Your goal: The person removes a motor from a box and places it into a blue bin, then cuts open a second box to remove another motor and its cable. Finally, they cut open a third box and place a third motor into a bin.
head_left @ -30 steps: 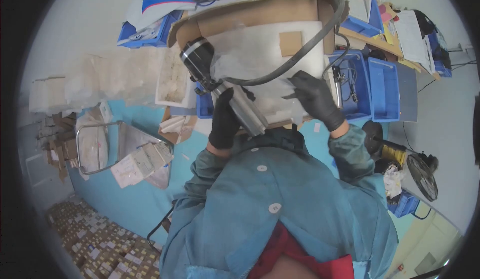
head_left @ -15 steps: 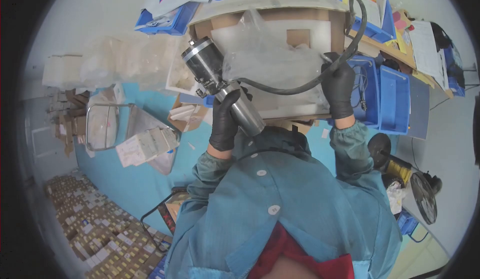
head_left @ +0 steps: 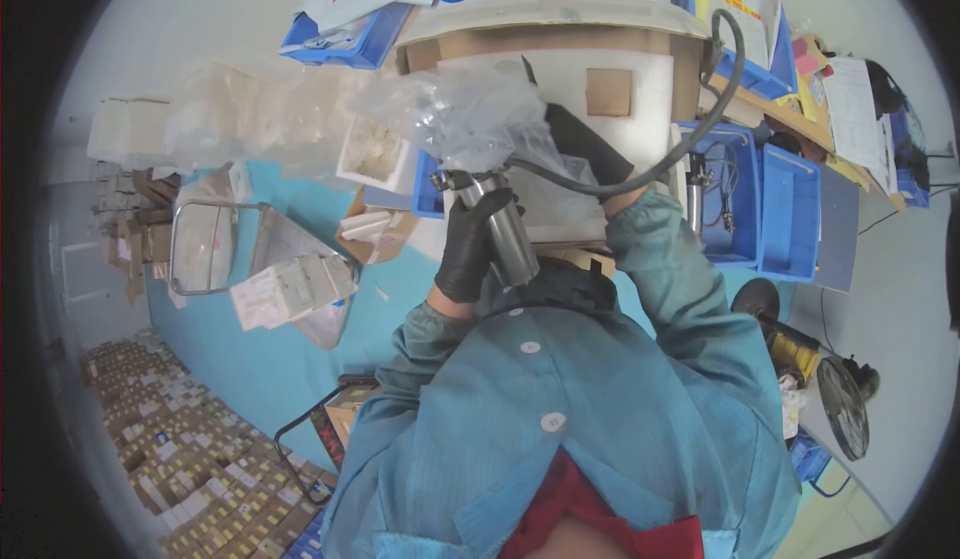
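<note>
My left hand (head_left: 467, 249), in a black glove, is wrapped round the lower part of a shiny metal cylindrical device (head_left: 512, 244). A crumpled clear plastic bag (head_left: 470, 109) now lies over the device's upper end and hides most of it. My right hand (head_left: 588, 149), also gloved in black, reaches in at the bag's right side and grips it; the bag covers part of the fingers. From the device a thick grey cable (head_left: 650, 174) runs right, over my right wrist, and loops up at the back right.
Ahead stands an open cardboard box (head_left: 688, 69) with white foam (head_left: 655, 89) inside. To its right are blue bins (head_left: 790, 209), one holding metal parts and cables. A trolley (head_left: 265, 249) with white boxes is at left, and a fan (head_left: 842, 409) at right.
My right hand has left the cable and moved left to the plastic bag. The bag has come up over the device's upper end. My left hand keeps its hold, slightly lower and further right.
</note>
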Motion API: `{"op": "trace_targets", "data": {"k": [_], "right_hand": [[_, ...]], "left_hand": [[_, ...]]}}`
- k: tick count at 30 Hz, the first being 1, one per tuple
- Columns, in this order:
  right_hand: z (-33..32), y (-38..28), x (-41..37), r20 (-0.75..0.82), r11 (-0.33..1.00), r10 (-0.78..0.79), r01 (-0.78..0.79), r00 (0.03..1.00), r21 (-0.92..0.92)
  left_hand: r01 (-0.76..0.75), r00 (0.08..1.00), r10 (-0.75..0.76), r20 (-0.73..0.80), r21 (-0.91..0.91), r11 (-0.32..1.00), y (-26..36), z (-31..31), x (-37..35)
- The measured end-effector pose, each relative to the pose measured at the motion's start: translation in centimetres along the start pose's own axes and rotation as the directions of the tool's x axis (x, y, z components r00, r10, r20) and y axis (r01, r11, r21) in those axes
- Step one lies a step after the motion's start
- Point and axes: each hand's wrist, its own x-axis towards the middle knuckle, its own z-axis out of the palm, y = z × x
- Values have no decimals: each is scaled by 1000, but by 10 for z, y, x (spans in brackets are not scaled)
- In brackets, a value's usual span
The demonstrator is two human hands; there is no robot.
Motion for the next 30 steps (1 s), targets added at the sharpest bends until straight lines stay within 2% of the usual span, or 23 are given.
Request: {"op": "trace_targets", "data": {"k": [2,3,4,5,6,8,9,10,11,12,14,15,16,17,18,19,20,21,23,24,27,29,30], "right_hand": [[8,-39,-6,-212,964,-35,-22,977,-263],[8,-44,-6,-262,944,-49,-40,964,-326],[3,-35,-2,-338,994,-109,92,935,-66],[-3,-25,1,-426,953,-143,241,893,184],[-8,-24,-3,-472,901,-151,317,869,295],[-11,-33,-26,-637,712,-439,678,634,185],[-20,-24,-27,-670,644,-492,750,556,149],[-42,-1,-20,-458,389,-536,690,709,611],[-65,21,-14,-217,107,-648,370,730,923],[-81,40,-13,-108,-14,-716,140,690,990],[-102,73,-21,-118,-109,-952,48,282,993],[-106,85,-24,-124,-124,-978,13,167,992],[-105,92,-30,-103,70,-873,331,476,941],[-105,99,-37,-192,343,-673,532,714,774],[-106,105,-42,-369,631,-429,566,824,531],[-81,69,-57,-428,804,-287,459,857,379],[-55,32,-71,-596,992,-28,97,803,84],[-39,11,-78,-691,991,66,-126,719,-37],[-23,-1,-77,-462,983,-50,-38,886,-179],[-15,-7,-71,-397,978,-74,-11,915,-207],[11,-29,-40,-278,992,-70,37,958,-122],[32,-44,-35,-13,978,-184,184,983,94],[39,-49,-32,55,967,-218,207,974,150]], "left_hand": [[39,999,-38,-15,23,999,0,-2,1],[52,999,-51,-19,27,998,0,-3,1],[70,997,-69,-28,34,997,0,-4,1],[87,996,-86,-35,40,995,0,-5,2],[95,995,-94,-38,40,995,0,-6,4],[72,997,-71,-37,3,997,-4,-13,10],[67,997,-68,-39,-4,998,-5,-17,11],[71,997,-71,-43,-4,997,-6,-20,13],[73,996,-74,-46,-8,997,-7,-20,15],[76,996,-77,-49,-15,997,-8,-21,16],[53,997,-53,-50,4,999,-6,-22,17],[45,998,-45,-54,6,999,-4,-23,17],[47,996,-47,-70,6,999,-4,-23,16],[48,996,-47,-80,8,999,-3,-22,16],[45,995,-44,-88,12,999,0,-20,17],[48,995,-47,-85,10,999,-1,-22,18],[54,995,-53,-80,6,999,-1,-24,19],[56,995,-56,-78,2,998,-1,-24,19],[43,994,-31,-101,122,992,-1,-23,18],[43,994,-27,-106,153,987,-2,-22,17],[20,995,-1,-98,193,981,-2,-19,14],[14,994,16,-108,278,960,-2,-17,14],[14,993,21,-114,294,956,-2,-16,14]]}}
